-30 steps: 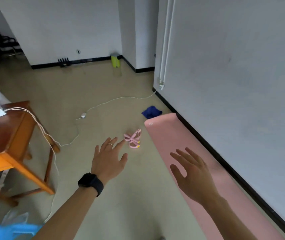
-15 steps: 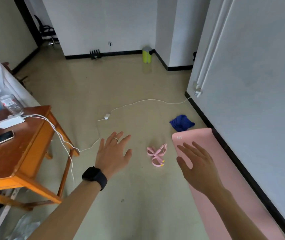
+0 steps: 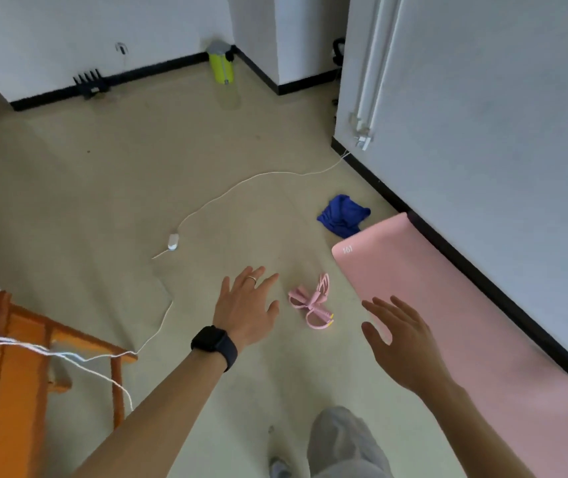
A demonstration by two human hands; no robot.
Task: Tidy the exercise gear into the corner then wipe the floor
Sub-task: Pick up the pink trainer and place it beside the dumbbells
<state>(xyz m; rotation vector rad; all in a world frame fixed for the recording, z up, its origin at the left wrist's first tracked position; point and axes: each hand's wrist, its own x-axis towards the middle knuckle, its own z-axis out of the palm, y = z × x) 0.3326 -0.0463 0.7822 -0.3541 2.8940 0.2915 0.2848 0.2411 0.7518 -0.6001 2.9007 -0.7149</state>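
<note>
- Both hands reach forward with fingers spread, holding nothing: the left hand (image 3: 246, 305) wears a black wristwatch (image 3: 213, 343), and the right hand (image 3: 400, 339) hovers by the mat's left edge.
- One knotted pink elastic band (image 3: 312, 303) lies on the beige floor (image 3: 103, 201) between the hands, and neither touches it.
- One flat pink foam exercise mat (image 3: 465, 305) runs along the right wall's black skirting (image 3: 503, 298).
- One crumpled blue cloth (image 3: 343, 215) sits at the mat's far end.
- Bare floor opens to the left, where one white cable (image 3: 241, 188) loops towards one orange wooden table (image 3: 10, 374).

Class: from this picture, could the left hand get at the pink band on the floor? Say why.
Probably yes. The left hand is open and empty, and the pink band lies just to its right on bare floor, nothing covering it.
</note>
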